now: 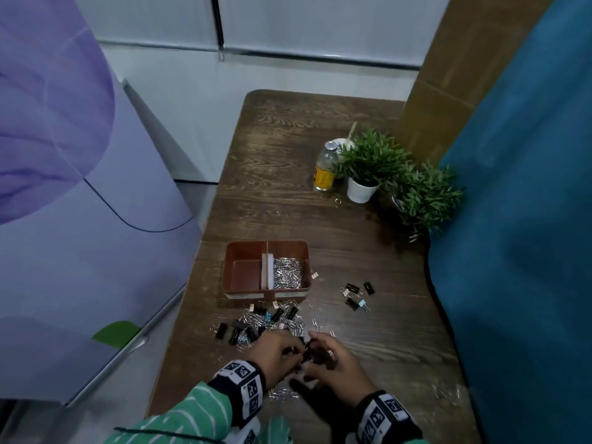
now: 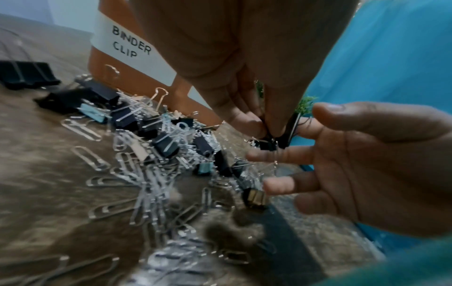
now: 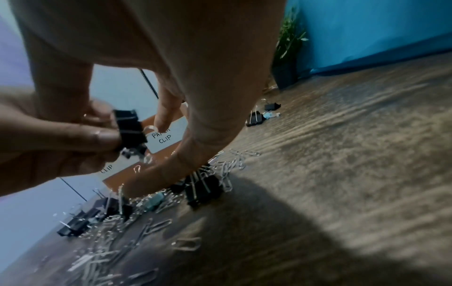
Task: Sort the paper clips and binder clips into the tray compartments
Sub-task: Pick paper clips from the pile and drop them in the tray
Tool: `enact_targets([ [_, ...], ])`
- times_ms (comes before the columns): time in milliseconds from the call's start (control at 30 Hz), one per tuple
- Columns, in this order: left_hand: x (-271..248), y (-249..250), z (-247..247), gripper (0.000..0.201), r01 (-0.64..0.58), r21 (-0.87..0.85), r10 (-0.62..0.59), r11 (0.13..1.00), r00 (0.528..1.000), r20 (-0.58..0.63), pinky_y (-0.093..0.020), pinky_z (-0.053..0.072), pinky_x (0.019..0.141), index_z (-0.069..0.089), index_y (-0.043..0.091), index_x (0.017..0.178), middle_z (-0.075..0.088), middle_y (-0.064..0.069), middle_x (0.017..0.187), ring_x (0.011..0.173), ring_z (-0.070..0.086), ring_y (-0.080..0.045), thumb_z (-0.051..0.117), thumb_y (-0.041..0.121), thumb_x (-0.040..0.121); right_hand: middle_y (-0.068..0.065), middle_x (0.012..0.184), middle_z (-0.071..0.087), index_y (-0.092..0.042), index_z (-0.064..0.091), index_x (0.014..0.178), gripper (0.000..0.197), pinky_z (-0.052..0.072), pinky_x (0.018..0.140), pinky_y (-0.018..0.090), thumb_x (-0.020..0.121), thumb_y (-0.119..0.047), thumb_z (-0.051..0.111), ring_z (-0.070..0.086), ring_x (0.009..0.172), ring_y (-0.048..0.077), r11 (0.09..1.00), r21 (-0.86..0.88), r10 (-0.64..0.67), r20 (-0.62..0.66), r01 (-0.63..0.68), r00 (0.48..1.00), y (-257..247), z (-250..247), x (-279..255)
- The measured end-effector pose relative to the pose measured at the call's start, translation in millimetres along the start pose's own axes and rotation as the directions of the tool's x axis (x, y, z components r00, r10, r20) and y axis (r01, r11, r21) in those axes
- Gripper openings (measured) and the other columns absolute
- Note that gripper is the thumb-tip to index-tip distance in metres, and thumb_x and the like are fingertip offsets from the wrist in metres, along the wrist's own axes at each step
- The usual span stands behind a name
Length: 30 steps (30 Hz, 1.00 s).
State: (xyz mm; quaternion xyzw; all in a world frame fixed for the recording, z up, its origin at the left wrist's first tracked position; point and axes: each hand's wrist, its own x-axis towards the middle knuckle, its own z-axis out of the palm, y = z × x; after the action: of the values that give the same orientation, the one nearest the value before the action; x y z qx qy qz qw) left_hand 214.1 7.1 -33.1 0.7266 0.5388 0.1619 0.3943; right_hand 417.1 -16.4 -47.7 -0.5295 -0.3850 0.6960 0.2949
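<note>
2 hands meet low over the near end of the bench (image 1: 320,129). The left hand (image 1: 282,349) has its grip clenched on a black binder clip (image 3: 129,128), thumb and fingertips pinching it above the pile. The right hand (image 1: 336,363) sits just beside it with fingers loosely spread, its grip released, holding nothing that can be made out. Beneath and beyond both hands lies a mixed heap of binder clips (image 1: 256,322) and silver paper clips (image 2: 151,189), touching and overlapping on the wood. Past the heap stands the brown tray (image 1: 230,267), 2 compartments split by a white divider: the right one holds paper clips, the left one shows only its bare floor. A few more binder clips lie apart to the right (image 1: 357,294). Farther back stand a bottle (image 1: 325,168) and 2 potted plants (image 1: 368,161).
</note>
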Motion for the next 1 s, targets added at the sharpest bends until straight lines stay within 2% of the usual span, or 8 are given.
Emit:
enact_targets([
  [67,3.0,9.6,2.0,0.018,0.035,-0.117,-0.037,0.993,0.999,-0.016,-0.015,0.046,0.065,0.072,0.028,0.088,0.061,0.015,0.072,0.063,0.055,0.002,0.076,0.012,0.080,0.017,0.117,0.071,-0.024,0.063,0.131,0.070,0.056,0.091,0.058,0.070,-0.001,0.088,0.068,0.098,0.038,0.993,0.115,0.002,0.067,-0.010,0.998,5.2,5.5,-2.4],
  [167,9.5,19.6,5.9,0.023,0.057,-0.195,-0.059,0.979,0.998,-0.004,-0.015,0.047,0.062,0.070,0.029,0.085,0.061,0.017,0.066,0.060,0.054,0.002,0.077,0.007,0.081,0.034,0.112,0.067,-0.009,0.067,0.118,0.058,0.046,0.097,0.072,0.066,-0.003,0.091,0.062,0.104,0.058,0.976,0.218,-0.001,-0.049,0.012,0.999,10.3,7.5,-0.4],
  [267,18.7,28.3,5.6,0.025,0.051,-0.199,-0.046,0.979,0.999,0.026,-0.011,0.044,0.062,0.070,0.031,0.085,0.063,0.021,0.064,0.061,0.057,0.004,0.076,0.007,0.082,0.037,0.097,0.065,0.004,0.065,0.106,0.054,0.047,0.083,0.065,0.061,-0.004,0.094,0.062,0.086,0.047,0.943,0.331,0.083,-0.137,-0.033,0.987,4.3,3.7,-7.3],
  [400,27.5,35.2,4.6,0.017,0.044,-0.145,-0.035,0.988,0.997,0.064,-0.007,0.044,0.064,0.075,0.030,0.089,0.067,0.015,0.074,0.069,0.061,0.006,0.077,0.013,0.083,0.031,0.082,0.061,0.007,0.063,0.106,0.043,0.054,0.064,0.052,0.070,0.003,0.085,0.058,0.072,0.036,0.924,0.379,0.125,-0.175,-0.051,0.977,-3.0,-3.1,-12.1],
  [500,32.7,34.9,6.7,0.011,0.104,-0.147,-0.097,0.984,0.994,0.054,-0.007,0.043,0.062,0.077,0.022,0.090,0.065,0.015,0.070,0.067,0.059,0.009,0.076,0.013,0.084,0.029,0.069,0.059,0.012,0.061,0.096,0.040,0.054,0.055,0.041,0.065,-0.001,0.084,0.055,0.054,0.026,0.929,0.366,0.154,-0.246,-0.055,0.957,0.0,-5.6,-9.1],
  [767,63.2,42.6,9.7,0.003,0.217,-0.248,-0.211,0.944,0.976,0.048,-0.014,0.051,0.062,0.075,0.015,0.088,0.074,0.007,0.073,0.065,0.067,0.000,0.076,0.012,0.086,0.030,0.069,0.063,0.002,0.072,0.073,0.011,0.051,0.054,0.036,0.066,-0.006,0.073,0.054,0.049,0.023,0.949,0.312,0.168,-0.364,-0.050,0.916,9.5,-22.2,-4.3],
  [900,91.6,57.1,16.7,0.003,0.248,-0.324,-0.237,0.913,0.969,0.075,-0.022,0.056,0.062,0.074,0.012,0.086,0.076,-0.001,0.077,0.063,0.068,-0.005,0.077,0.010,0.085,0.027,0.068,0.058,0.012,0.064,0.096,0.032,0.046,0.056,0.034,0.071,-0.002,0.078,0.051,0.054,0.022,0.897,0.441,0.179,-0.385,0.010,0.905,4.4,-32.3,-6.7],
  [1000,104.9,64.2,25.6,0.005,0.244,-0.296,-0.206,0.924,0.966,0.155,-0.030,0.060,0.069,0.075,0.018,0.083,0.076,-0.001,0.079,0.069,0.072,-0.015,0.079,0.016,0.083,0.022,0.069,0.056,0.016,0.061,0.100,0.025,0.047,0.055,0.037,0.085,0.001,0.074,0.052,0.056,0.023,0.896,0.442,0.140,-0.365,0.039,0.920,-6.8,-45.6,-5.7],
])
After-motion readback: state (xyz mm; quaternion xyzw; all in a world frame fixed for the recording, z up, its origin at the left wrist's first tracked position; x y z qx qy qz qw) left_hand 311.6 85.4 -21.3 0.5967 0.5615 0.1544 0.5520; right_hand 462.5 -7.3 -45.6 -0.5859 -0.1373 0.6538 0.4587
